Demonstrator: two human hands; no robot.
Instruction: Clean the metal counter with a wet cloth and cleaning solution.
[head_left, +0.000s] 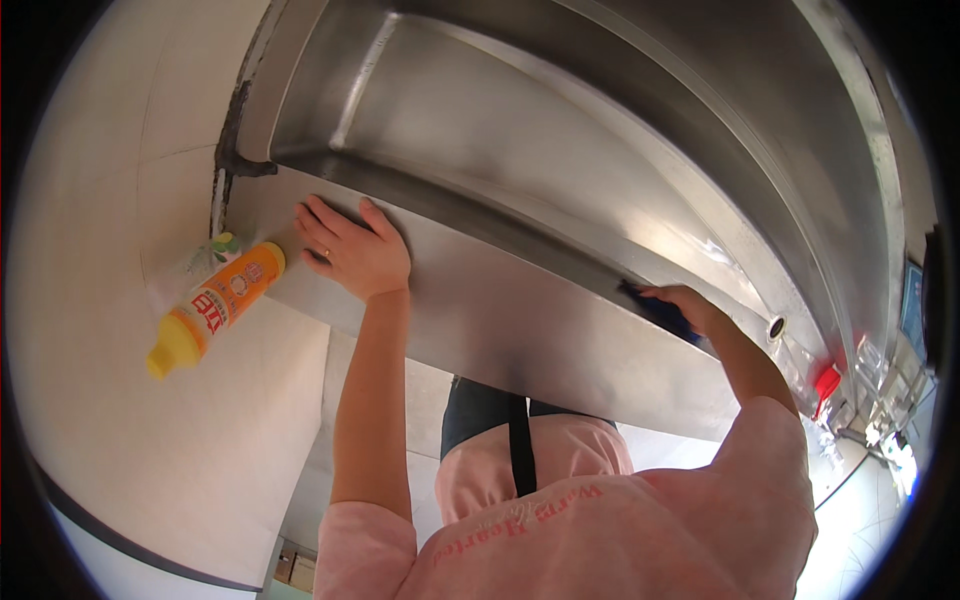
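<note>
Right hand (690, 305) grips a dark cloth (655, 308) on the sink (560, 150) front rim, long axis running toward 10 o'clock, where left hand (355, 250) lies open, flat, beside the yellow bottle (215, 305).

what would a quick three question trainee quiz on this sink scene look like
1. True or false: the left hand rests flat on the steel sink rim.
2. What does the right hand press on the rim? A) dark blue cloth B) sponge C) brush
3. What colour is the bottle lying beside the left hand?

Key: 1 true; 2 A; 3 orange with a yellow cap.
</note>
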